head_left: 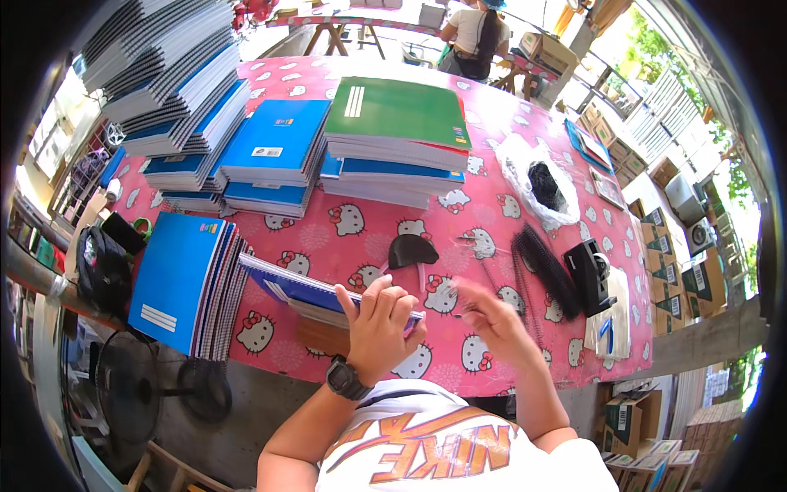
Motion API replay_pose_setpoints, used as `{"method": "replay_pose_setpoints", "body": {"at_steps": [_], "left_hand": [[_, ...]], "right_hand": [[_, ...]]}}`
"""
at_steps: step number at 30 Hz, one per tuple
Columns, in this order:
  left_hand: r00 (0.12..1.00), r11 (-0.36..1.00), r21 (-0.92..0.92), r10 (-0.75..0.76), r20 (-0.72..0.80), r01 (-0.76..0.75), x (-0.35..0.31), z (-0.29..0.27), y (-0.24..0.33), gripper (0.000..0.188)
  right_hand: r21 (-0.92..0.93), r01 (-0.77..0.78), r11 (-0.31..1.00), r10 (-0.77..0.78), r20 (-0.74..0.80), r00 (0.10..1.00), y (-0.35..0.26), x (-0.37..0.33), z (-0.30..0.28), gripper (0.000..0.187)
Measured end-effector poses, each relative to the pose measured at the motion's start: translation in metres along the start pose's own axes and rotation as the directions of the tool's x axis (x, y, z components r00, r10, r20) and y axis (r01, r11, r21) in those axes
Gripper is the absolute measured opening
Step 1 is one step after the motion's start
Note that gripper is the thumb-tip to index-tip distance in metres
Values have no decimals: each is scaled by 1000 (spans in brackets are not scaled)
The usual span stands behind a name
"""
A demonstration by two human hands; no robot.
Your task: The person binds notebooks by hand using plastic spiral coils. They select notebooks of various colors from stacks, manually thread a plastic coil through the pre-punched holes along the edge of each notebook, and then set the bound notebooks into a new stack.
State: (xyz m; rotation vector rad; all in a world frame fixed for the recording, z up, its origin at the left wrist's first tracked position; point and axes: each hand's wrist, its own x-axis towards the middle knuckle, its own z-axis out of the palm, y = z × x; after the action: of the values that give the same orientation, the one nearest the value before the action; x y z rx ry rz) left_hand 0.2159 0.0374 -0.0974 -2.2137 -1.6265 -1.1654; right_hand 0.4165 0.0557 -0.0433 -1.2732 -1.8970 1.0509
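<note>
Nearest us, our left hand [381, 326], with a black watch [348, 378] on its wrist, is bent over the right part of a blue notebook [307, 293]. We have that hand closed around the book, thumb set apart toward the left, though the grip's underside is hidden. The notebook is tipped up on edge at the table's near side, just behind a brown block [321, 336]; whether they touch we cannot tell. Its long axis slants from far left to near right, so its near-right end points toward our right hand [498, 321].

The left hand is plainly the nearer, already on the book; the right is raised just beyond that end, apart from it. Its fingers are half bent and blurred, and we cannot tell whether they pinch anything.

A little farther, left of the notebook, stands a leaning stack of blue notebooks [175, 279]. Between our hands and beyond them lies a black rounded piece [410, 252]. Far and right of the right hand, the black coils [547, 271] lie lengthwise from far left to near right, beside a black tape dispenser [589, 275]. Farther still sits a green-covered notebook pile [398, 111].
</note>
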Motion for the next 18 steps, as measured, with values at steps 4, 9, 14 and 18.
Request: {"method": "replay_pose_setpoints", "body": {"at_steps": [4,9,14,18], "left_hand": [[994,979,-194,-48,97,67,3,-18,-4,31],[999,930,-365,44,26,-31,1,-23,-13,26],[999,940,-341,32,16,-25,0,-25,-13,22],[999,946,-321,40,15,-33,-3,-24,-13,24]], "right_hand": [[18,224,974,-225,106,969,5,7,15,35],[39,200,979,-203,84,976,5,10,17,30],[-32,355,934,-347,147,926,9,18,14,28],[-16,336,942,-330,151,932,6,20,16,26]]}}
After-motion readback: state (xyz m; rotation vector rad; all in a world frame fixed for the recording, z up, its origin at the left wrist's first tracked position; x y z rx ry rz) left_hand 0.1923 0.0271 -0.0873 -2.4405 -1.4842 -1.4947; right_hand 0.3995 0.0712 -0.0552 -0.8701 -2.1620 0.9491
